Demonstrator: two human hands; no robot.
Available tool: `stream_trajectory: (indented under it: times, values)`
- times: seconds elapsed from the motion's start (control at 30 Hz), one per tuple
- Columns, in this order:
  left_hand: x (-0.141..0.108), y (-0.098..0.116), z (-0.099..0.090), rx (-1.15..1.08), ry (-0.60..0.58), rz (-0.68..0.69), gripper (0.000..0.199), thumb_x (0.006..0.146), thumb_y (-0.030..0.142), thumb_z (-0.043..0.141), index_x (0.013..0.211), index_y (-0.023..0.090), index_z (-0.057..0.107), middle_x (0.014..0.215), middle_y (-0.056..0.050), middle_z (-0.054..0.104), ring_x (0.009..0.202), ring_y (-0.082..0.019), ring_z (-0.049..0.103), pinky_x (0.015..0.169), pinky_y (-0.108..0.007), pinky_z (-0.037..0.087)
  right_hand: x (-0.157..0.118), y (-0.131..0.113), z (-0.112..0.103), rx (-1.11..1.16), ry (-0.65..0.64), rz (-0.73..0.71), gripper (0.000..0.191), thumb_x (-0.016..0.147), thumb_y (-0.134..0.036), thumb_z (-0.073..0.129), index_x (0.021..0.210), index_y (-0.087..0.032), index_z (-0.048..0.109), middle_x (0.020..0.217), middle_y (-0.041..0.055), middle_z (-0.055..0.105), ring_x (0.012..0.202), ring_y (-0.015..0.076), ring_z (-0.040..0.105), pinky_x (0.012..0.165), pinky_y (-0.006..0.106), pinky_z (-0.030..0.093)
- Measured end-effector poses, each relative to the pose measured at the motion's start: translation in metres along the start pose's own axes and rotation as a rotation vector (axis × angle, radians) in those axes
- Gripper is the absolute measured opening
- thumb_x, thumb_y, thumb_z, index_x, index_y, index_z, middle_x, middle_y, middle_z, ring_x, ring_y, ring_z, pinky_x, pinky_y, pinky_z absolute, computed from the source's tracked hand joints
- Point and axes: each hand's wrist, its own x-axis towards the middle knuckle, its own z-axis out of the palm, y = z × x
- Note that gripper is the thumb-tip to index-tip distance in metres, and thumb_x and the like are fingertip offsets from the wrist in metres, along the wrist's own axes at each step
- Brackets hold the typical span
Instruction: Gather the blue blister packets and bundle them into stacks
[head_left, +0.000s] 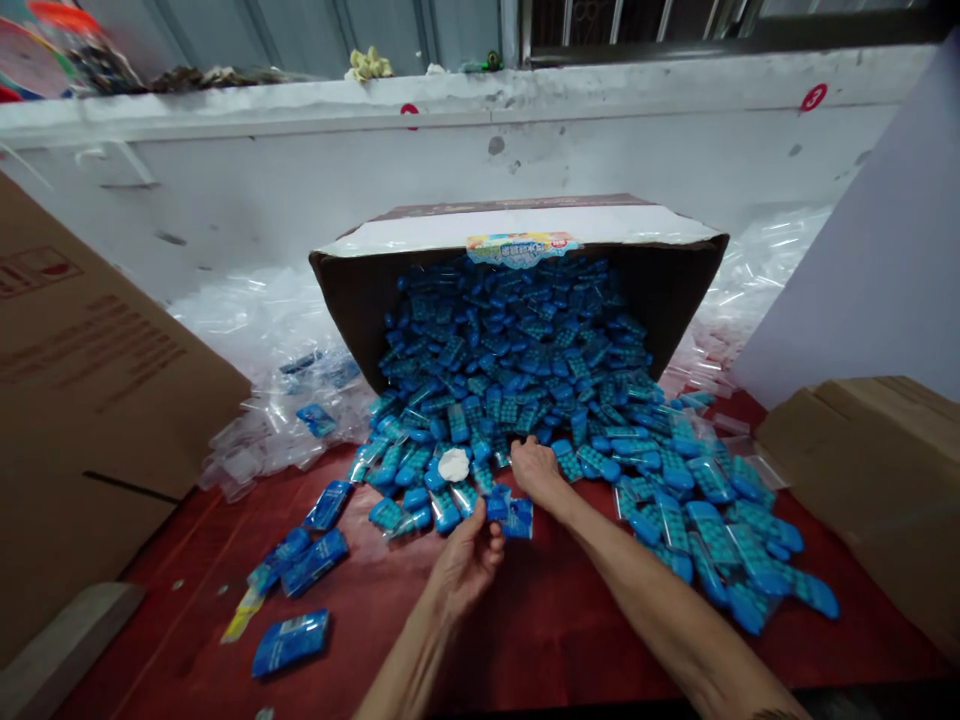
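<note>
A big heap of small clear plastic containers (pixel 517 390) with blue ends and turquoise pellets inside spills out of a cardboard box (pixel 349 310) lying on its side. My left hand (pixel 469 560) is half curled at the front of the heap, its thumb and fingers at a small blue packet (pixel 517 515). My right hand (pixel 536 470) reaches to the front edge of the heap with bent fingers; its fingertips are partly hidden among the containers, and what they grip cannot be seen. A round white piece (pixel 454 465) lies on the containers left of my hands.
Several blue packets (pixel 291 643) lie at left on the red tabletop (pixel 517 640). Clear plastic pieces (pixel 262 350) are heaped behind. Brown cartons stand at left (pixel 97 400) and right (pixel 870 480). A white wall (pixel 300 180) with a ledge runs along the back.
</note>
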Motion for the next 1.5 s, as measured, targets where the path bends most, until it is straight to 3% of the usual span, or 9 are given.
stream_trajectory:
  times: [0.1,0.17,0.3,0.5,0.73,0.9,1.03,1.4,1.5]
  values:
    - [-0.003,-0.002,-0.003,-0.029,0.023,-0.011,0.018,0.080,0.029,0.045,0.068,0.016,0.042,0.050,0.002,0.051,0.037,-0.005,0.045,0.032,-0.012,0.030,0.000,0.014,-0.012,0.112,0.004,0.014,0.020,0.069,-0.006,0.047,0.087,-0.010,0.056,0.094,0.0172,0.057,0.090,0.0266,0.056,0.076,0.036,0.040]
    - [-0.002,-0.004,-0.005,-0.053,0.018,-0.004,0.017,0.079,0.028,0.046,0.068,0.015,0.043,0.051,0.001,0.052,0.038,-0.005,0.046,0.032,-0.012,0.032,-0.003,0.025,-0.021,0.217,0.028,0.040,0.027,0.069,-0.007,0.046,0.095,-0.010,0.053,0.090,0.0146,0.060,0.087,0.0252,0.058,0.073,0.035,0.042]
    - [0.004,-0.012,-0.007,-0.062,0.009,0.010,0.015,0.079,0.028,0.047,0.071,0.015,0.044,0.051,0.000,0.054,0.039,-0.006,0.048,0.034,-0.013,0.034,-0.026,0.037,-0.039,0.488,0.002,0.076,0.036,0.078,-0.020,0.038,0.112,-0.013,0.042,0.069,0.0041,0.062,0.062,0.0170,0.061,0.052,0.027,0.049]
    - [0.010,-0.022,-0.005,0.029,-0.004,0.102,0.019,0.073,0.032,0.054,0.072,0.016,0.045,0.051,0.001,0.056,0.039,-0.006,0.049,0.035,-0.015,0.035,-0.068,0.028,-0.047,1.316,-0.151,0.123,0.035,0.068,-0.031,0.056,0.099,-0.017,0.047,0.066,-0.0022,0.057,0.049,0.0104,0.057,0.037,0.022,0.049]
    - [0.008,-0.024,-0.009,0.167,-0.024,0.261,0.029,0.064,0.039,0.062,0.071,0.015,0.047,0.049,0.001,0.056,0.039,-0.007,0.048,0.035,-0.017,0.034,-0.071,0.023,-0.041,1.209,-0.075,0.195,0.033,0.063,-0.026,0.059,0.092,-0.016,0.047,0.066,-0.0049,0.054,0.044,0.0100,0.057,0.032,0.020,0.048]
    - [0.010,-0.021,-0.013,0.233,0.030,0.356,0.035,0.058,0.043,0.064,0.068,0.014,0.047,0.047,0.002,0.056,0.037,-0.009,0.048,0.034,-0.018,0.034,-0.084,0.022,-0.041,1.299,-0.148,0.155,0.035,0.064,-0.025,0.059,0.095,-0.018,0.043,0.074,-0.0030,0.055,0.058,0.0132,0.061,0.037,0.020,0.050]
    - [0.007,-0.019,-0.017,0.248,0.004,0.348,0.035,0.057,0.043,0.065,0.069,0.015,0.047,0.047,0.002,0.057,0.037,-0.010,0.049,0.034,-0.019,0.035,-0.093,0.025,-0.036,1.345,-0.172,0.135,0.035,0.066,-0.027,0.059,0.095,-0.019,0.040,0.075,-0.0027,0.055,0.062,0.0141,0.062,0.040,0.021,0.051]
    - [0.006,-0.019,-0.022,0.305,0.045,0.419,0.037,0.055,0.045,0.064,0.070,0.015,0.050,0.046,0.002,0.057,0.038,-0.012,0.052,0.036,-0.021,0.039,-0.107,0.024,-0.012,1.356,0.043,0.145,0.037,0.066,-0.032,0.061,0.093,-0.022,0.038,0.074,-0.0039,0.053,0.062,0.0145,0.061,0.040,0.024,0.052]
    - [0.006,-0.019,-0.023,0.328,0.058,0.422,0.037,0.055,0.046,0.064,0.070,0.015,0.051,0.047,0.002,0.058,0.039,-0.012,0.053,0.037,-0.022,0.041,-0.110,0.026,-0.007,1.411,0.080,0.162,0.041,0.067,-0.031,0.060,0.101,-0.024,0.037,0.080,-0.0027,0.054,0.062,0.0139,0.060,0.041,0.025,0.053]
